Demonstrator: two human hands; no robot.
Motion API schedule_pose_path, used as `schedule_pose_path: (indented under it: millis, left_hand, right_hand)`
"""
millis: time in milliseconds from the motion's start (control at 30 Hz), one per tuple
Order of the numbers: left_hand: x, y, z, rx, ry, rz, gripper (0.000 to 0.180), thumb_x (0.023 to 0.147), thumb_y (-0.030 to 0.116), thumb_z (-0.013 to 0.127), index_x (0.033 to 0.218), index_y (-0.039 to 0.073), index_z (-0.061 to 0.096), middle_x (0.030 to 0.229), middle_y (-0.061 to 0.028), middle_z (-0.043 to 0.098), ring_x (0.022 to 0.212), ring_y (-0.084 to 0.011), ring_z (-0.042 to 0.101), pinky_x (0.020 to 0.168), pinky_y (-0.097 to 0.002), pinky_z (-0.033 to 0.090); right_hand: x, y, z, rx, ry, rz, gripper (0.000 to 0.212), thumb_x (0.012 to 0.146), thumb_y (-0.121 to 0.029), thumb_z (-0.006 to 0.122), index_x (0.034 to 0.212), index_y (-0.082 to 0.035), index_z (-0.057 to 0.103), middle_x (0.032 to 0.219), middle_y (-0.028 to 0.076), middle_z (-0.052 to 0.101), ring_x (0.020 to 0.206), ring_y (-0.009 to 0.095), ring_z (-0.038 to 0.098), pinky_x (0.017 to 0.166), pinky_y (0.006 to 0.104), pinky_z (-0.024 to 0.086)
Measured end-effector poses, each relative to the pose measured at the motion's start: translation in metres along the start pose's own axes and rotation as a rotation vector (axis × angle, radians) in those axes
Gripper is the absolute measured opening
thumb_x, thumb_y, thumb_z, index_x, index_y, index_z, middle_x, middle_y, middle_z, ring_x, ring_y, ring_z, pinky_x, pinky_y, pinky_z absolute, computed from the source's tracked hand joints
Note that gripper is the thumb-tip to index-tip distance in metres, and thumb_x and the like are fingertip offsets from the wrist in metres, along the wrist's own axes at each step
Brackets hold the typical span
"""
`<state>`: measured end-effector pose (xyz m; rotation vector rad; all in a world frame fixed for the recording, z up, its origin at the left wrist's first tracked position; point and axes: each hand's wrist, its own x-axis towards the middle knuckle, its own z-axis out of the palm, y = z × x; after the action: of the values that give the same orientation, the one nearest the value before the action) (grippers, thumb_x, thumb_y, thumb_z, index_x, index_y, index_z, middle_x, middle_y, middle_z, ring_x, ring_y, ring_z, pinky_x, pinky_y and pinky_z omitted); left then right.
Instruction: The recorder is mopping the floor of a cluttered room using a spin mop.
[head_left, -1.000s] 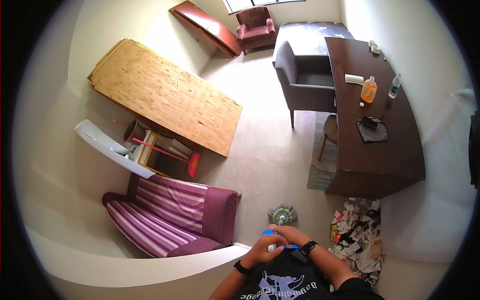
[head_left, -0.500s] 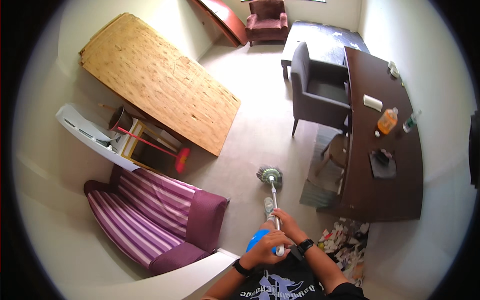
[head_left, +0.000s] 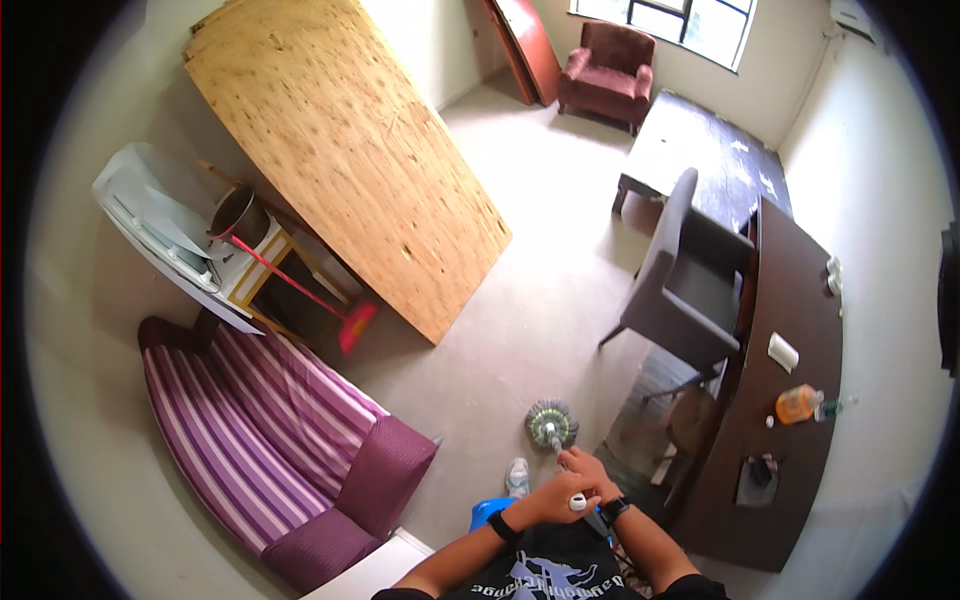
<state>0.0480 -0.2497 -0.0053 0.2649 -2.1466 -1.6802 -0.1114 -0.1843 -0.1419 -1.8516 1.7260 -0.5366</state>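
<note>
A mop [head_left: 547,410] with a round head of grey-green strands rests on the floor ahead of my feet. Its metal handle slopes up toward my body, strongly foreshortened. Near the white-capped top end, my left hand [head_left: 552,497] is closed around the handle. My right hand [head_left: 585,472] grips it farther down, its fingers wrapped round the pole. The two hands are close together and partly overlap in view. A light-coloured shoe [head_left: 516,478] on one foot shows left of the mop.
A striped purple sofa [head_left: 270,430] stands at left, with wooden boards [head_left: 350,170] and a red broom [head_left: 357,325] beyond it. On the right are a grey armchair [head_left: 690,280] and a dark desk [head_left: 790,490] bearing an orange bottle [head_left: 797,404]. A maroon armchair [head_left: 608,75] sits far back.
The view has tilted up and turned, bringing the window into sight. The mop head is now nearer my feet, and its handle looks shorter. My hands appear closer together on it.
</note>
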Motion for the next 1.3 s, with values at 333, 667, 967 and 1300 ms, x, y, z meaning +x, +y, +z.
schedule_pose_path:
  millis: [333, 667, 967, 1300]
  left_hand:
    - [0.122, -0.006, -0.093, 0.112, 0.077, 0.218, 0.015, 0.078, 0.005, 0.074, 0.088, 0.008, 0.063, 0.084, -0.0074, 0.064, 0.089, -0.0282, 0.064, 0.083, -0.0397, 0.049]
    - [0.318, -0.081, -0.186, 0.094, -0.002, -0.126, 0.013, 0.084, 0.005, 0.072, 0.093, 0.003, 0.063, 0.082, -0.0086, 0.065, 0.079, -0.0229, 0.065, 0.076, -0.0361, 0.05]
    - [0.444, -0.113, -0.25, 0.069, -0.009, -0.063, 0.022, 0.083, 0.007, 0.074, 0.074, 0.007, 0.053, 0.067, -0.0052, 0.055, 0.062, -0.017, 0.054, 0.058, -0.0321, 0.043]
    - [0.601, -0.12, -0.323, 0.048, -0.171, 0.138, 0.03, 0.079, 0.013, 0.076, 0.069, 0.01, 0.049, 0.066, -0.0064, 0.05, 0.067, -0.0274, 0.053, 0.063, -0.038, 0.04]
  right_hand:
    - [0.165, 0.046, -0.088, 0.197, 0.433, 0.04, 0.011, 0.086, -0.012, 0.071, 0.094, -0.005, 0.068, 0.105, 0.013, 0.069, 0.113, 0.037, 0.063, 0.091, 0.0413, 0.052]
    - [0.318, 0.201, -0.151, 0.183, 0.205, 0.102, 0.022, 0.082, -0.018, 0.068, 0.103, -0.011, 0.069, 0.103, 0.01, 0.068, 0.097, 0.033, 0.066, 0.082, 0.0438, 0.054]
    - [0.396, 0.222, -0.257, 0.136, 0.039, 0.097, 0.031, 0.08, -0.026, 0.068, 0.108, -0.013, 0.07, 0.102, 0.011, 0.071, 0.098, 0.032, 0.067, 0.082, 0.0438, 0.053]
    - [0.508, 0.301, -0.341, 0.189, 0.372, 0.174, 0.018, 0.085, -0.016, 0.07, 0.102, -0.01, 0.068, 0.114, 0.01, 0.068, 0.109, 0.032, 0.063, 0.088, 0.041, 0.053]
